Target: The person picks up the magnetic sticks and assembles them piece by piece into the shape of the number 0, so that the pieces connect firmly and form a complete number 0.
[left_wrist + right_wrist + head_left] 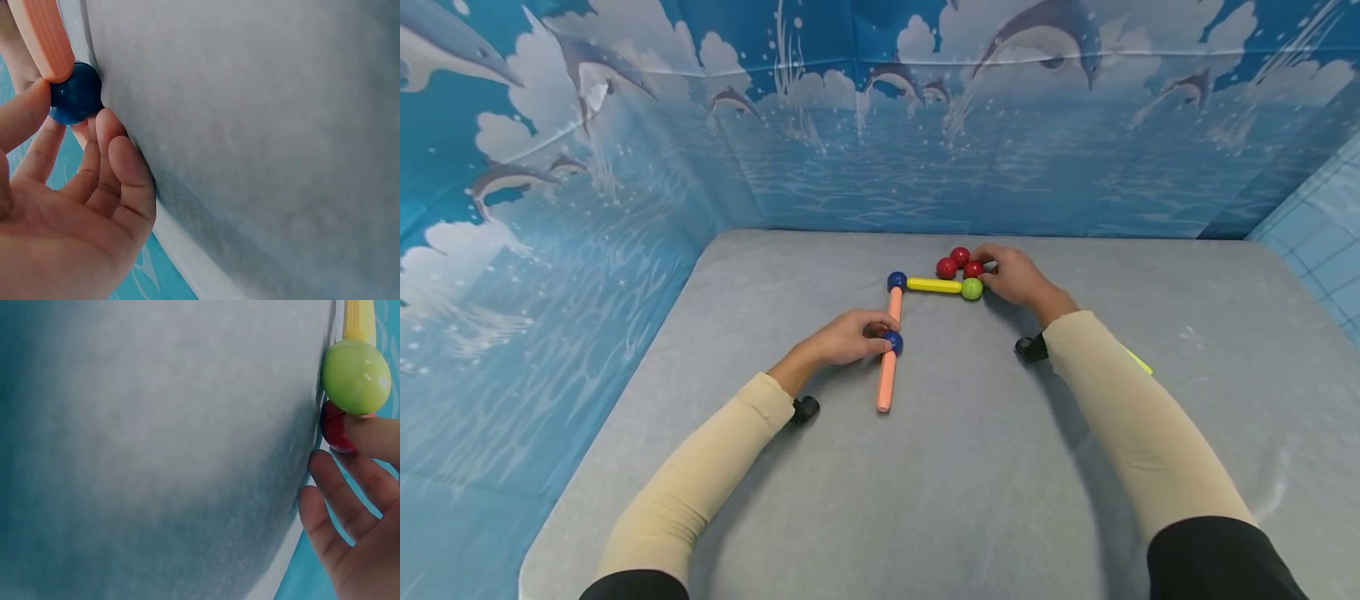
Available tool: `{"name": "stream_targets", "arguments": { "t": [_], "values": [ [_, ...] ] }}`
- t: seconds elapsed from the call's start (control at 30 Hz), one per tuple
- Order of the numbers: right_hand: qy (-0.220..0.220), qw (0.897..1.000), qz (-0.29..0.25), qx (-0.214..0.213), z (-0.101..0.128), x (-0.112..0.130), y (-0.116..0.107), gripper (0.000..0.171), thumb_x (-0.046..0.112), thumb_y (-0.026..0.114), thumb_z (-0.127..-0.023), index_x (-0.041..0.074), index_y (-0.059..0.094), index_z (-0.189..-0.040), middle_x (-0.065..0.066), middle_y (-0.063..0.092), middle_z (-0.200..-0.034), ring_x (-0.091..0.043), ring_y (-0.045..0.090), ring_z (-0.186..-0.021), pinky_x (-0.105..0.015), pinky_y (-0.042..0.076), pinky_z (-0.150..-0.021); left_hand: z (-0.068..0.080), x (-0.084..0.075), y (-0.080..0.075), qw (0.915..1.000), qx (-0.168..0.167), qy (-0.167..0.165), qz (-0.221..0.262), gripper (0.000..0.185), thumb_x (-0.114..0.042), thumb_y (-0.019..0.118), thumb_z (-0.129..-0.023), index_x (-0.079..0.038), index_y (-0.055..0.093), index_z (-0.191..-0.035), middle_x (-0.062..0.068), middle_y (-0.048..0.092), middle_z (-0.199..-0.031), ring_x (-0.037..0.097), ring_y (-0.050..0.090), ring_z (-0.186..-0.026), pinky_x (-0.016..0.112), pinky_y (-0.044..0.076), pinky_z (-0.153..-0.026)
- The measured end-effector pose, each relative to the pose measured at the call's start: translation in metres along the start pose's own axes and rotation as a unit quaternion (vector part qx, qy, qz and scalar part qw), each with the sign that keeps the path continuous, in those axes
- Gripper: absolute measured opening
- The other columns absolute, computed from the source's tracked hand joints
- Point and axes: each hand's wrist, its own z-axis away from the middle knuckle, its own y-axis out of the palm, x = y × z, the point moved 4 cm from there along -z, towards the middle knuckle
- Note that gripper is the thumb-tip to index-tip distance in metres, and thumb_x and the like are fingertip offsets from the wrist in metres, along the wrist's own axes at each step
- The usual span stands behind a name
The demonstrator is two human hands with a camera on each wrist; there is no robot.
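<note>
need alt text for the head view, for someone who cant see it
A person's left hand pinches a blue ball between two orange rods on a grey table, while the right hand touches a red ball beside a green ball ending a yellow rod.

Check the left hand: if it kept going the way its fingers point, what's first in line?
Likely the blue ball its left hand fingertips already touch, joined to the orange rod; beyond it, bare grey mat, though depth is unclear.
</note>
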Motion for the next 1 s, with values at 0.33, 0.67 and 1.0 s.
{"name": "stream_targets", "arguments": {
  "t": [0.33, 0.67, 1.0],
  "values": [
    [0.0, 1.0, -0.012, -0.006, 0.003, -0.006, -0.004, 0.042, 0.006, 0.054, -0.099, 0.009, 0.05, -0.141, -0.021, 0.051, -0.143, -0.039, 0.054, -0.12, -0.053, 0.049, -0.1, -0.001, -0.002, 0.002, 0.9999, -0.005, 0.005, -0.013, 0.031, -0.017, 0.06, -0.099, -0.02, 0.064, -0.13, 0.007, 0.063, -0.128, 0.02, 0.057, -0.111, 0.033, 0.049, -0.09],
    [-0.095, 0.995, 0.039, -0.019, 0.035, 0.006, -0.027, 0.04, 0.003, 0.058, -0.095, 0.006, 0.059, -0.135, -0.02, 0.058, -0.133, -0.037, 0.06, -0.107, -0.05, 0.053, -0.084, 0.0, -0.003, 0.001, 0.9999, -0.005, 0.0, -0.016, 0.031, -0.017, 0.06, -0.099, -0.02, 0.063, -0.13, 0.008, 0.063, -0.128, 0.022, 0.057, -0.111, 0.034, 0.049, -0.089],
    [-0.204, 0.978, 0.032, -0.004, 0.101, 0.044, -0.011, 0.035, -0.002, 0.064, -0.091, 0.01, 0.066, -0.124, -0.012, 0.062, -0.123, -0.026, 0.063, -0.103, -0.043, 0.058, -0.082, -0.001, -0.002, 0.001, 0.9998, 0.006, -0.005, -0.016, 0.033, -0.017, 0.059, -0.1, -0.021, 0.062, -0.132, 0.011, 0.06, -0.135, 0.023, 0.057, -0.113, 0.032, 0.049, -0.087]
  ]
}}
